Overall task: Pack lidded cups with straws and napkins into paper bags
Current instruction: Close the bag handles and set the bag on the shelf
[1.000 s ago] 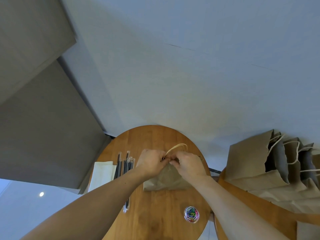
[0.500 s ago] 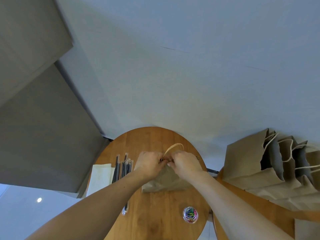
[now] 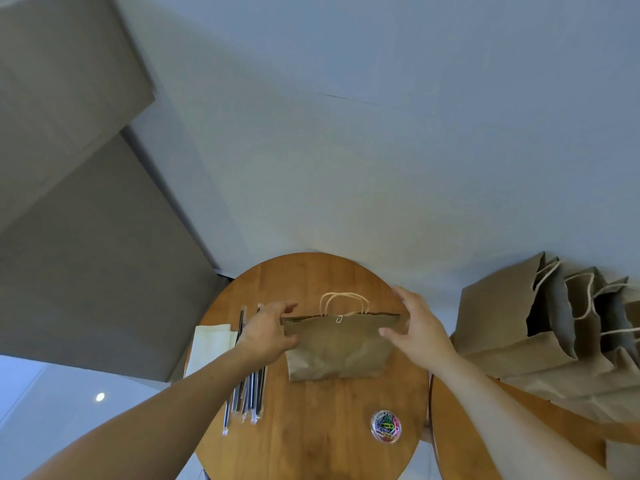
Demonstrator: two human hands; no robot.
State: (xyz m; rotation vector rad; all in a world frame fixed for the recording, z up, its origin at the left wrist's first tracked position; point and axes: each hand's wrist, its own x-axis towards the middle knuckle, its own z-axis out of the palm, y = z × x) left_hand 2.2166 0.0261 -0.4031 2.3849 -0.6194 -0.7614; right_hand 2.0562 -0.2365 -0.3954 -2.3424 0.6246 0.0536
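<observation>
Over table (image 3: 311, 431), left hand (image 3: 268, 330), right hand (image 3: 419, 328), each pinching paper bag (image 3: 339, 349) top corner

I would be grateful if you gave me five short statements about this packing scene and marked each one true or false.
1. The left hand and the right hand pinch the paper bag at its two top corners. True.
2. A paper clip sits on the bag's top edge, near the middle. True.
3. The straws lie to the right of the bag. False: they lie to its left, next to the napkins.
4. The tub of coloured clips is inside the bag. False: it stands on the round table, nearer the person than the bag.
5. More bags sit on a second table at the right. True.
</observation>
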